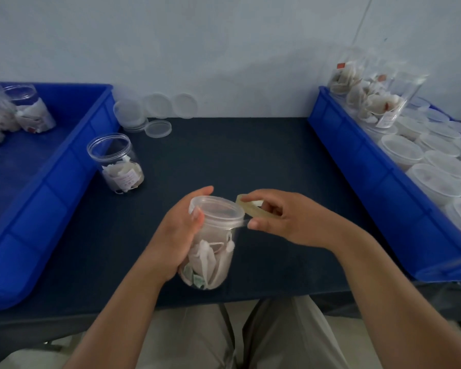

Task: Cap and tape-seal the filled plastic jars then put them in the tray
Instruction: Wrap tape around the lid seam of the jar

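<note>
- Clear capped jar sat gripped in the left hand; the right hand pinched the tape roll, sealing seemingly underway.
- Left tray held sealed jars; one uncapped jar remained.

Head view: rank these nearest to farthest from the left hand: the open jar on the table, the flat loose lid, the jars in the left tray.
1. The open jar, just ahead-left of the left hand.
2. The flat loose lid, farther back on the table.
3. The jars in the left tray, far back-left.
</note>
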A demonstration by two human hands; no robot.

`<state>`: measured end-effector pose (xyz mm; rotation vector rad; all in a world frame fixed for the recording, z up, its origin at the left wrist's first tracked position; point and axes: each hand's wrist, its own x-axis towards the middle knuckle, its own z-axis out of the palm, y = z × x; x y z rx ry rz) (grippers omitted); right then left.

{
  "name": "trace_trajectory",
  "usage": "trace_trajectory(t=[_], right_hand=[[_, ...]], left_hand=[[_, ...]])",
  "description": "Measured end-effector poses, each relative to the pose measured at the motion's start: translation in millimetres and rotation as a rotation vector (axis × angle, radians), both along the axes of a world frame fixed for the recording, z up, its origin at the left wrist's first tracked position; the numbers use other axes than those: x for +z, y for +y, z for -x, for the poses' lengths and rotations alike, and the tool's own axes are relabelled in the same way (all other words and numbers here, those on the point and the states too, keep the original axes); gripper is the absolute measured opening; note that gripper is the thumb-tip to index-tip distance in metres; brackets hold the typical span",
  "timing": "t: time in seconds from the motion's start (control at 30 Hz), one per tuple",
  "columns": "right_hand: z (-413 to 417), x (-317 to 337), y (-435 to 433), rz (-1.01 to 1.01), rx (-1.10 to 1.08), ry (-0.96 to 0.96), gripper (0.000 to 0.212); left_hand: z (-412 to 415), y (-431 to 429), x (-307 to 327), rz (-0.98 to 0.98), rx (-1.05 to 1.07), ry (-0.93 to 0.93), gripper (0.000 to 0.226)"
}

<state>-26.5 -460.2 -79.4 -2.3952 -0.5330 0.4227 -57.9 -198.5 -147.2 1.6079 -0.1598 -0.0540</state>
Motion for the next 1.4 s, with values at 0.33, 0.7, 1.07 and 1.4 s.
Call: trace_trajectory(t=[0.33, 0.7, 1.07, 1.4], right_hand=[[13.8, -9.2, 11.3, -0.066, 0.071, -0.009, 0.075], [27.3, -12.1, 16.8, 0.028, -0.018, -0.164, 0.075], [42.1, -22.2, 16.3, -0.063, 0.004, -0.002, 0.066], [29.7, -13.7, 11.2, 0.141, -0.006, -0.217, 0.068]], left_hand=[[-4.3, 3.8, -4.7, 0.004, -0.173, -0.032, 0.073], [8.8, 4.7, 9.3, -0.202, -0.070, -0.095, 0.070], [6.4, -0.9, 8.9, -0.161, 0.206, -0.128, 0.061], [0.2, 5.8, 8.5, -0.126, 0.097, -0.110, 0.051]])
